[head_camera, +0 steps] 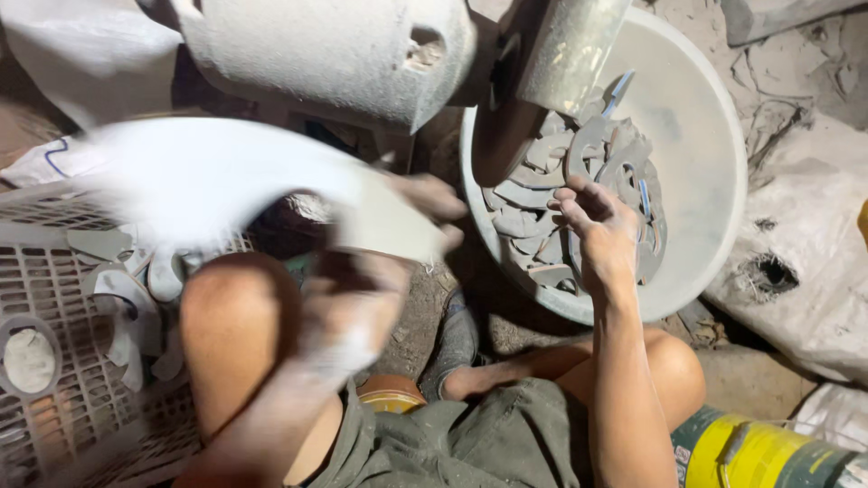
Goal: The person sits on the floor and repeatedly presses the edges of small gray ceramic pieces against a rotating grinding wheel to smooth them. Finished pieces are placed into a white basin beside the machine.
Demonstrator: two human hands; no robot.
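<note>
While the right hand (604, 237) reaches into the pale round basin (714, 154), its grip is pinching one of the flat curved metal pieces (589, 145) lifted from the heap (533, 226) lying against the basin's left wall. Against that, the left hand (357, 298) is smeared by motion; its grip seems pressed onto a large pale sickle-shaped blank (226, 181), though the fingers cannot be made out. More such blanks (136, 298) lie in the grey latticed plastic crate (54, 271) at the left edge of the floor, beside the person's bare knee (237, 316).

At the lower right corner a cylindrical can (759, 447) lies on its side, with a green body and a broad yellow band, cut off by the frame. A smaller round tin (391, 396) with an orange and yellow rim sits between the legs, half hidden by the olive shorts (470, 438). White woven sacks (805, 244), one with a torn dark hole, cover the floor along the right edge. A dusty machine housing (334, 54) fills the top, its upper part out of view, and a grey shoe (455, 339) peeks out below the basin.
</note>
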